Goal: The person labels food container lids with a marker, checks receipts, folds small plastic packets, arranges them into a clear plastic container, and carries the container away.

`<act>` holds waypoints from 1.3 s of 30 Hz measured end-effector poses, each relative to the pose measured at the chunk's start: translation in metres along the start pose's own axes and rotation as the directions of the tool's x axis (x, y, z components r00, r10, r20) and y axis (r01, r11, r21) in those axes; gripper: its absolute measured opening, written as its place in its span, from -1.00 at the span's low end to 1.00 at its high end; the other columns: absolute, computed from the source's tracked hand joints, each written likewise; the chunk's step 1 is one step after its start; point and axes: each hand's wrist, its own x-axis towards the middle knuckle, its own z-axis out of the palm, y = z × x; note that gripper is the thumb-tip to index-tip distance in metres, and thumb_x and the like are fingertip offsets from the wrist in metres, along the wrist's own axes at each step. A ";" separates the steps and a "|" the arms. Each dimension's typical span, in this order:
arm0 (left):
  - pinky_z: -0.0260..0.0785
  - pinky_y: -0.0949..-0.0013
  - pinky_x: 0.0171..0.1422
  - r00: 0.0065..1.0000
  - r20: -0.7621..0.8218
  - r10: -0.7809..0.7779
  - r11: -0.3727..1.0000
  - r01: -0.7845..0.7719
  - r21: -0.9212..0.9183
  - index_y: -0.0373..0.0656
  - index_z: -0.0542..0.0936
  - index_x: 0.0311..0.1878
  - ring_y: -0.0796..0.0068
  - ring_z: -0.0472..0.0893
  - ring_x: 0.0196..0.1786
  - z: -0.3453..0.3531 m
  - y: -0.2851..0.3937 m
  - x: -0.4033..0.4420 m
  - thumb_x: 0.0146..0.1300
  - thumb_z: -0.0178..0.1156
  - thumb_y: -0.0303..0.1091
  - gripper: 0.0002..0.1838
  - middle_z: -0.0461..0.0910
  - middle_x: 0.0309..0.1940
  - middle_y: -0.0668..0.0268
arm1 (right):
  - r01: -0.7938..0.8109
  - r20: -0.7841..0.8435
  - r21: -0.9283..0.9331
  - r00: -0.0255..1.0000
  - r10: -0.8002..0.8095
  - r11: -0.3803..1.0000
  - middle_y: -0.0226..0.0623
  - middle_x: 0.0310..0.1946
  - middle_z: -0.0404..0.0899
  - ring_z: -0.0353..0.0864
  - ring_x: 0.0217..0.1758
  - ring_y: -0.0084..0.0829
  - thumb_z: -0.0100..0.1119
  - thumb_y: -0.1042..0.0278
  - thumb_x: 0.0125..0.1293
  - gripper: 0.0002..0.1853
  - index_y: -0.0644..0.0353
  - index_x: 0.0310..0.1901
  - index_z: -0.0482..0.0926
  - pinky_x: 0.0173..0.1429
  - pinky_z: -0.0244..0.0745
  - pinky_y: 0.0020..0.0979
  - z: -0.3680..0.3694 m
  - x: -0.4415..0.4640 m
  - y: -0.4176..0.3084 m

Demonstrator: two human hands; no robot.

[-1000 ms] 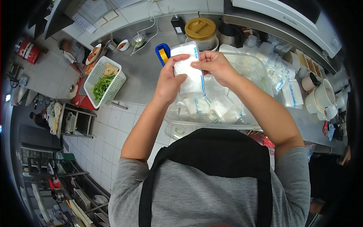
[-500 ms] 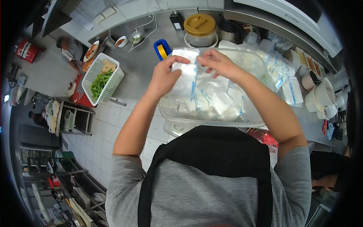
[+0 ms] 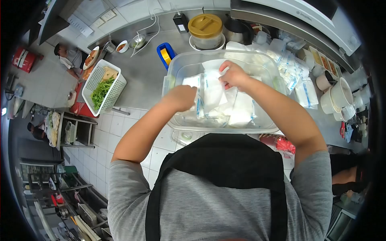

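A clear plastic tub (image 3: 225,130) holds several white folded plastic packets with blue print. My left hand (image 3: 183,97) is over the tub's left part, its fingers closed on a white packet (image 3: 191,81) that lies low inside the left wall. Above the middle of the tub, my right hand (image 3: 234,76) pinches the edge of another white packet (image 3: 213,89). More loose packets (image 3: 241,109) lie beneath and to the right of it.
A blue tape dispenser (image 3: 166,55) and a gold-lidded container (image 3: 205,31) stand behind the tub. Greens fill a white basket (image 3: 111,93) at left. More packets (image 3: 306,92) and white cups (image 3: 344,91) are at right. A person (image 3: 68,59) is at the far left.
Both hands have come down into the tub. The packet that was held up in my left hand is now down at the tub's left side, and my right hand has closed on another packet.
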 end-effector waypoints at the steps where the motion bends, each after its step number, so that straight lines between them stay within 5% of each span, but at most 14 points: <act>1: 0.34 0.11 0.16 0.999 -0.006 -0.048 0.998 0.047 -0.029 -0.18 0.37 0.17 0.03 0.44 0.13 -0.007 -0.004 0.008 0.04 0.29 -0.28 -0.41 0.34 0.17 0.02 | 0.066 0.071 -0.176 0.996 -0.054 0.982 -0.15 -0.37 0.60 0.64 -0.42 -0.37 0.23 0.58 -0.01 -0.73 0.17 -0.22 0.50 -0.38 0.60 -0.35 0.006 -0.001 0.003; 5: 0.24 0.13 0.32 0.912 -0.354 0.208 0.977 -0.213 0.025 -0.23 0.25 0.28 0.02 0.22 0.35 -0.016 0.005 0.008 0.04 0.31 -0.21 -0.26 0.18 0.32 0.01 | 0.470 0.297 -0.656 0.880 -0.371 0.590 -0.13 -0.34 0.64 0.64 -0.36 -0.18 0.18 0.40 0.03 -0.87 0.16 -0.35 0.63 -0.19 0.54 -0.23 0.007 -0.011 -0.004; 7: 0.12 -0.06 0.37 0.904 -0.275 0.329 0.944 -0.306 0.124 0.00 0.10 0.39 -0.04 -0.01 0.45 -0.015 0.019 0.011 0.02 0.31 -0.07 -0.11 0.01 0.41 0.06 | 0.531 0.330 -0.760 0.812 -0.481 0.374 -0.12 -0.32 0.64 0.62 -0.34 -0.13 0.18 0.36 0.05 -0.84 0.17 -0.32 0.62 -0.16 0.51 -0.19 -0.014 -0.019 -0.025; 9: 0.05 -0.20 0.37 0.905 -0.179 0.385 0.918 -0.357 0.172 0.11 0.04 0.43 -0.05 -0.13 0.49 -0.018 0.036 0.008 -0.01 0.33 -0.03 -0.04 -0.12 0.46 0.12 | 0.648 0.272 -0.595 0.719 -0.639 0.476 -0.29 -0.39 0.62 0.61 -0.29 -0.47 0.19 0.40 0.16 -0.88 0.14 -0.25 0.62 -0.23 0.49 -0.42 -0.057 -0.040 -0.053; 13: -0.02 -0.27 0.38 0.962 0.133 0.240 0.958 -0.257 0.130 0.35 0.02 0.44 -0.09 -0.22 0.50 0.005 0.034 0.026 -0.03 0.34 0.04 -0.03 -0.27 0.50 0.25 | 0.442 -0.143 -0.425 0.829 -0.540 0.790 -0.44 -0.38 0.61 0.55 -0.34 -0.65 0.15 0.34 0.24 -0.87 0.12 -0.21 0.62 -0.28 0.45 -0.57 -0.158 -0.084 -0.091; 16: 0.02 -0.38 0.29 0.968 0.143 0.208 0.961 -0.229 0.152 0.44 0.04 0.42 -0.08 -0.23 0.50 0.014 0.030 0.027 0.00 0.32 0.06 -0.08 -0.33 0.50 0.30 | 0.376 -0.054 -0.357 0.906 -0.420 0.855 -0.43 -0.35 0.60 0.54 -0.36 -0.65 0.15 0.33 0.25 -0.86 0.13 -0.21 0.61 -0.30 0.46 -0.56 -0.235 -0.080 -0.062; 20: -0.02 -0.36 0.33 0.972 0.147 0.182 0.971 -0.201 0.132 0.44 0.08 0.41 -0.07 -0.21 0.50 0.008 0.032 0.019 -0.01 0.33 0.04 -0.09 -0.31 0.50 0.31 | 0.148 -0.227 -0.309 0.948 -0.224 0.940 -0.38 -0.38 0.59 0.55 -0.39 -0.61 0.23 0.24 0.18 -0.77 0.19 -0.20 0.61 -0.33 0.49 -0.53 -0.255 -0.039 -0.001; 24: 0.03 -0.25 0.35 0.970 0.148 0.194 0.973 -0.209 0.097 0.44 0.13 0.40 -0.03 -0.17 0.50 0.001 0.030 0.020 -0.06 0.36 0.05 -0.08 -0.26 0.50 0.31 | -0.274 -0.608 0.111 0.741 0.284 0.955 -0.22 -0.30 0.61 0.62 -0.29 -0.39 0.33 -0.05 0.02 -0.48 0.27 -0.16 0.60 -0.29 0.55 -0.37 -0.275 0.056 0.052; 27: 0.00 -0.26 0.37 0.968 0.168 0.184 0.978 -0.197 0.066 0.45 0.13 0.39 0.01 -0.18 0.51 -0.001 0.032 0.019 -0.05 0.36 0.05 -0.09 -0.27 0.50 0.34 | -0.008 -0.562 0.077 0.826 0.050 0.997 -0.15 -0.17 0.58 0.60 -0.31 -0.29 0.37 -0.24 -0.11 -0.25 0.27 -0.03 0.55 -0.36 0.55 -0.27 -0.264 0.104 0.096; 30: 0.01 -0.21 0.39 0.972 0.159 0.171 0.982 -0.181 0.047 0.39 0.16 0.39 0.03 -0.15 0.50 -0.004 0.032 0.018 -0.05 0.36 0.04 -0.11 -0.23 0.50 0.32 | -0.298 -0.668 -0.247 0.742 0.060 0.922 -0.10 -0.08 0.56 0.61 -0.22 -0.22 0.40 -0.19 -0.12 -0.20 0.39 -0.02 0.52 -0.33 0.59 -0.17 -0.252 0.132 0.081; 33: 0.07 -0.06 0.40 0.978 0.078 0.193 0.981 -0.191 -0.030 0.27 0.22 0.37 0.03 -0.06 0.49 -0.003 0.025 0.012 -0.04 0.37 0.02 -0.14 -0.15 0.49 0.24 | -0.162 -0.678 -0.113 0.734 0.043 0.980 -0.08 -0.08 0.57 0.61 -0.13 -0.18 0.41 0.03 -0.01 -0.35 0.45 -0.05 0.51 -0.17 0.61 -0.15 -0.274 0.163 0.104; 34: 0.09 -0.01 0.40 0.978 0.036 0.205 0.977 -0.202 -0.067 0.23 0.24 0.37 0.03 -0.03 0.48 -0.004 0.021 0.012 -0.04 0.37 0.01 -0.15 -0.12 0.48 0.22 | 0.074 -0.664 0.114 0.747 0.020 0.991 -0.08 -0.08 0.56 0.61 -0.13 -0.19 0.39 0.13 0.02 -0.43 0.45 -0.06 0.51 -0.13 0.60 -0.16 -0.283 0.161 0.114; 36: 0.12 0.08 0.40 0.966 -0.069 0.248 0.964 -0.253 -0.081 0.16 0.27 0.35 0.03 0.06 0.45 -0.010 0.017 0.008 -0.02 0.36 -0.04 -0.18 -0.04 0.45 0.17 | 0.480 -0.652 0.516 0.757 -0.039 0.710 -0.07 -0.09 0.56 0.61 -0.13 -0.20 0.35 0.34 0.09 -0.58 0.45 -0.08 0.52 -0.06 0.60 -0.18 -0.299 0.149 0.132; 39: 0.15 0.12 0.38 0.914 -0.241 0.327 0.924 -0.363 -0.123 0.09 0.29 0.34 0.01 0.16 0.39 -0.025 0.019 0.010 0.02 0.35 -0.10 -0.23 0.07 0.41 0.13 | 0.369 -0.462 0.777 0.885 0.064 0.510 -0.07 -0.08 0.56 0.61 -0.11 -0.23 0.27 0.52 0.13 -0.67 0.39 -0.05 0.51 0.01 0.57 -0.23 -0.305 0.068 0.105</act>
